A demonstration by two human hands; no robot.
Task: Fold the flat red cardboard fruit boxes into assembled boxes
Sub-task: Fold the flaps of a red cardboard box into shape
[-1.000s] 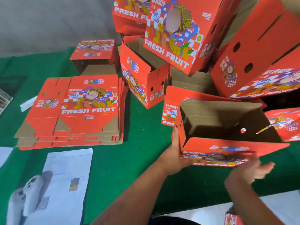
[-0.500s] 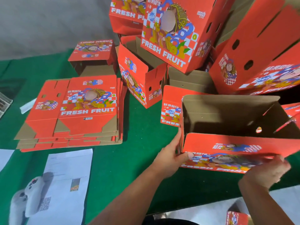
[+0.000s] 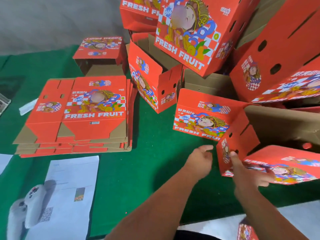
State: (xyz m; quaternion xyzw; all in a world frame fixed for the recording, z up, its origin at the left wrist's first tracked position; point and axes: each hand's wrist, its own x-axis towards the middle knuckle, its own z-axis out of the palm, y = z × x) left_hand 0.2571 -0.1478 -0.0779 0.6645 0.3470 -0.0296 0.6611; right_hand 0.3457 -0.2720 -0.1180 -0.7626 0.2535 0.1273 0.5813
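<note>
— Red cardboard: where's the half-folded box [image 3: 270, 153]?
— Head view: on the green table [image 3: 147, 170], lower right. Right hand [image 3: 249, 172] grips its near corner; left hand [image 3: 199, 158] hangs loose just beside it.
— And the flat stack [image 3: 83, 115]?
— Well left.

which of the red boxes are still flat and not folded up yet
The stack of flat boxes on the left of the green table, beyond the white paper sheet. They lie collapsed in layers; every other red box around stands opened with cardboard walls up.
</note>
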